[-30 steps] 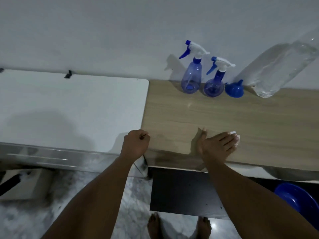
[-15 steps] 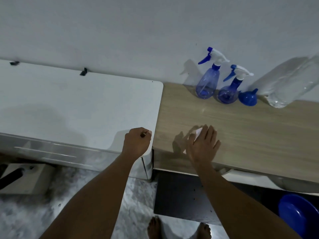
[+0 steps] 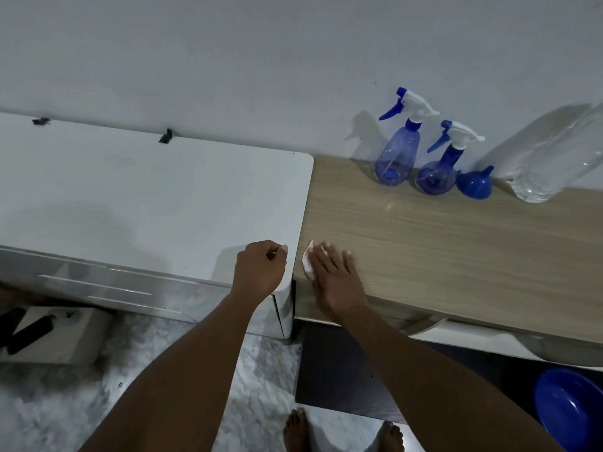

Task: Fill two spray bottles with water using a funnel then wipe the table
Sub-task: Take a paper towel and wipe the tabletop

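Two blue spray bottles stand against the wall at the back of the wooden table: a taller one and a rounder one to its right. A blue funnel lies upside down beside them. A clear water bottle leans at the far right. My right hand presses flat, fingers straight, on a white tissue at the table's front left corner. My left hand is a fist resting on the white cabinet's corner; nothing shows in it.
A white cabinet adjoins the table on the left. A blue basin sits on the floor under the table at the right. A white box with dark items lies on the floor at left. My bare feet stand below.
My right hand has slid the tissue leftward along the table's front, from mid-table to its left corner. The left fist has stayed on the cabinet corner.
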`<control>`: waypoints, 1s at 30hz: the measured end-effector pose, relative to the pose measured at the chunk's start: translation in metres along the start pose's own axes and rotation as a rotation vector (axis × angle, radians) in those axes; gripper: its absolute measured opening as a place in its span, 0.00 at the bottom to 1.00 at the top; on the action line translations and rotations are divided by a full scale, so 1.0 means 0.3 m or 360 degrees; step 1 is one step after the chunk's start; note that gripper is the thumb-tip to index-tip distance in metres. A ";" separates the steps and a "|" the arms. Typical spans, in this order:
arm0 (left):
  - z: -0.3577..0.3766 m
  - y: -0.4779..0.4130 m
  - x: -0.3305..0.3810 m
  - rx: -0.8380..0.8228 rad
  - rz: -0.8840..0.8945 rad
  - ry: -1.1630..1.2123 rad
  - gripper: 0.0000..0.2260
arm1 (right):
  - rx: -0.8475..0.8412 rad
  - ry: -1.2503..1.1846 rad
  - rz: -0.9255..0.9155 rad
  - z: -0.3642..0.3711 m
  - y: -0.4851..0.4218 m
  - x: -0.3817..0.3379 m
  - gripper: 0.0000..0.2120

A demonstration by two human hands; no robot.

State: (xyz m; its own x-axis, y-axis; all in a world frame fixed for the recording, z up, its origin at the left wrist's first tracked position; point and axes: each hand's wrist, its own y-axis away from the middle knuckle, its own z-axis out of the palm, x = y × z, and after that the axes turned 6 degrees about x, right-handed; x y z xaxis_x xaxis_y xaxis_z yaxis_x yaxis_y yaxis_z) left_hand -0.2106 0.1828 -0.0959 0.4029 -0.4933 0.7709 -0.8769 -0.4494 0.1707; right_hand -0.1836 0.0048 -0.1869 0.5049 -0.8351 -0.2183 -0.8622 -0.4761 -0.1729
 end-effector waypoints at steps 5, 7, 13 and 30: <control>0.019 0.026 0.032 0.0013 -0.0003 -0.0016 0.11 | 0.0233 -0.0118 -0.0382 -0.015 0.070 0.113 0.23; 0.035 0.047 0.058 0.0007 0.0011 -0.0022 0.10 | 0.0250 -0.0097 -0.0453 -0.044 0.091 0.146 0.23; 0.128 0.129 0.202 -0.0023 0.0089 -0.0041 0.09 | 0.0205 0.0019 -0.0487 -0.215 0.235 0.269 0.12; 0.742 0.617 0.854 -0.0495 0.0651 -0.0110 0.02 | -0.0058 -0.1435 0.1569 -0.995 0.634 1.002 0.11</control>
State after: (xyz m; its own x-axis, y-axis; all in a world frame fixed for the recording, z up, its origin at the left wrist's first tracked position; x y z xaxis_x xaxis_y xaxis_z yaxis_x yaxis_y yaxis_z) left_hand -0.2112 -0.1926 -0.0034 0.0177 -0.6350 0.7723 -0.9985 0.0281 0.0460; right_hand -0.2079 -0.4189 0.0013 -0.4873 -0.3664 -0.7926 -0.8732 0.1978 0.4454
